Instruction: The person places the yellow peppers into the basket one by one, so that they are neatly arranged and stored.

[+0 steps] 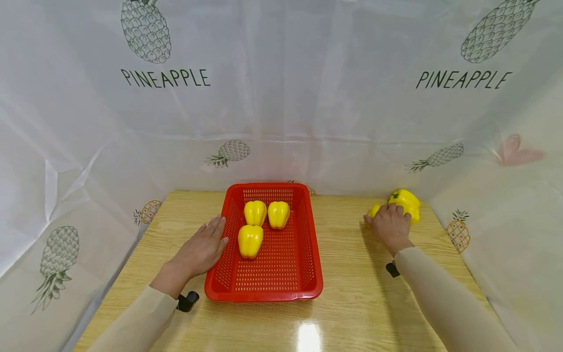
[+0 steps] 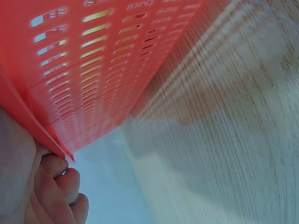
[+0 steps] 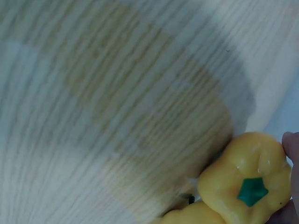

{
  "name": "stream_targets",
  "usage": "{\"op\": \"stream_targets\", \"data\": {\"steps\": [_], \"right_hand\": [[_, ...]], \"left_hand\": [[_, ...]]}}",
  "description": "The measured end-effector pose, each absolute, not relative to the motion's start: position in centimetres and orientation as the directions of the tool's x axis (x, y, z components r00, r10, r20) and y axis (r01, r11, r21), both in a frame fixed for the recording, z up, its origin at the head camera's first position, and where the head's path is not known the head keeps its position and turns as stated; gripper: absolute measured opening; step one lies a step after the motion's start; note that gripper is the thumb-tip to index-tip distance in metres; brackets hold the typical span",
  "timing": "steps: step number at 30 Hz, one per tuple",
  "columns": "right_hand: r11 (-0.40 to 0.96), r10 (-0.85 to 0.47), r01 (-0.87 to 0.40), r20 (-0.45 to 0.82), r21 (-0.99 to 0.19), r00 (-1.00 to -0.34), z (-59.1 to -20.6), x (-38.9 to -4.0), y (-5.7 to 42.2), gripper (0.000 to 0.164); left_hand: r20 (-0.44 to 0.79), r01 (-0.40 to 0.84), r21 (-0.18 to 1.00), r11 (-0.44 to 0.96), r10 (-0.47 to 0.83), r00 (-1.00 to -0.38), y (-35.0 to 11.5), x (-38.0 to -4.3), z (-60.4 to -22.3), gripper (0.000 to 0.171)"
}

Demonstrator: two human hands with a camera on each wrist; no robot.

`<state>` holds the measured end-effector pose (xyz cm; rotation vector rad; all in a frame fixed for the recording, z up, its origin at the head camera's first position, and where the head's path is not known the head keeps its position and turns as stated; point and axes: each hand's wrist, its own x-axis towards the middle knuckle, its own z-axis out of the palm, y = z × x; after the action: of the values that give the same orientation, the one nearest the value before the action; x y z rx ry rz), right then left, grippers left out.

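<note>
A red perforated plastic basket (image 1: 281,288) stands on the table, with three yellow bell peppers inside: one at back left (image 1: 255,213), one at back right (image 1: 279,215) and one in front (image 1: 250,241). My left hand (image 1: 199,252) lies against the basket's left rim, fingers extended; the left wrist view has the fingers (image 2: 56,189) right at that rim (image 2: 42,126). At the right, my right hand (image 1: 391,226) grips a yellow bell pepper (image 1: 374,210), mostly covered by the hand. Its green stem shows in the right wrist view on the pepper (image 3: 243,172). Another yellow bell pepper (image 1: 406,203) sits just beyond this hand.
The wooden table (image 1: 347,274) is bordered at the back and sides by a white sheet (image 1: 281,117) printed with pineapples. Table surface lies between the basket and my right hand.
</note>
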<state>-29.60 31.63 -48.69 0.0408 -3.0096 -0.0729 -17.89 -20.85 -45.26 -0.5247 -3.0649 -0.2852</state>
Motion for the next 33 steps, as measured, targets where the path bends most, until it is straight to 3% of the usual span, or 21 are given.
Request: {"op": "stream_targets", "data": {"steps": [8, 16, 24, 33], "right_hand": [[0.997, -0.074, -0.068, 0.143, 0.044, -0.987, -49.2, -29.1, 31.4, 0.063], [0.985, -0.164, -0.152, 0.177, 0.082, -0.97, -49.7, -28.4, 31.5, 0.065], [0.951, -0.309, -0.299, 0.244, 0.075, -0.919, -50.0, -28.2, 31.9, 0.075], [0.882, -0.467, -0.439, 0.196, 0.17, -0.862, -49.7, -28.0, 32.8, 0.063]], "left_hand": [[0.06, 0.334, 0.178, 0.926, 0.329, -0.942, -20.8, -17.9, -45.1, 0.064], [0.055, 0.334, 0.183, 0.925, 0.33, -0.943, -20.7, -17.9, -45.1, 0.065], [0.05, 0.328, 0.185, 0.926, 0.324, -0.945, -20.6, -17.9, -45.0, 0.065], [0.033, 0.314, 0.208, 0.926, 0.314, -0.949, -20.6, -17.9, -45.1, 0.066]]}}
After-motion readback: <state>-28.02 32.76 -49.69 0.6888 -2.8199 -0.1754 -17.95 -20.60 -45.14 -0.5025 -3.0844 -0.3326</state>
